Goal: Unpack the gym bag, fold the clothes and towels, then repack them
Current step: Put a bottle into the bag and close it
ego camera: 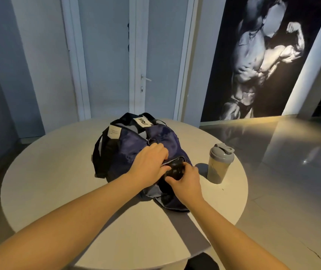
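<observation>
A navy blue gym bag (128,141) with black straps and white labels lies on the round white table (58,182). Its near end is unzipped, and dark cloth (175,170) shows in the opening. My left hand (148,166) lies on top of the bag with its fingers curled round the edge of the opening. Just below it, my right hand (185,182) grips the dark cloth at the mouth of the bag. What else is inside the bag is hidden.
A grey shaker bottle (219,165) stands upright on the table, right of the bag. A grey strap (183,228) runs from the bag to the table's near edge. White doors are behind the table, a glossy tiled floor to the right.
</observation>
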